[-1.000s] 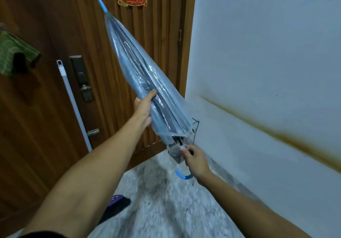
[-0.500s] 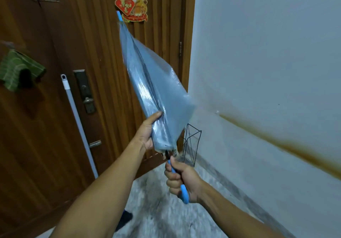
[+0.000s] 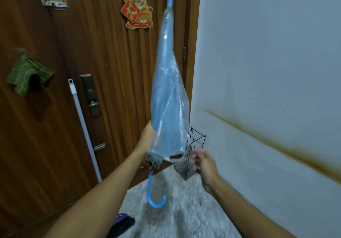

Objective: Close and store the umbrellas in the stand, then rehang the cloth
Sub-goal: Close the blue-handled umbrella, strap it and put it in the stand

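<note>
Gripping the umbrella low, tip at 12 o'clock, the left hand steadies it; the right hand, fingers loose, nears the strap; the stand sits behind.

We stand in the entryway of a home; a brown wooden door bears a lock and a tiger decoration; a wire umbrella stand sits in the corner by a stained white wall; the floor is speckled stone.

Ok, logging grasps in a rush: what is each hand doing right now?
Left hand: grips the folded umbrella near its lower end.
Right hand: open, holding nothing, beside the umbrella's strap.
</note>
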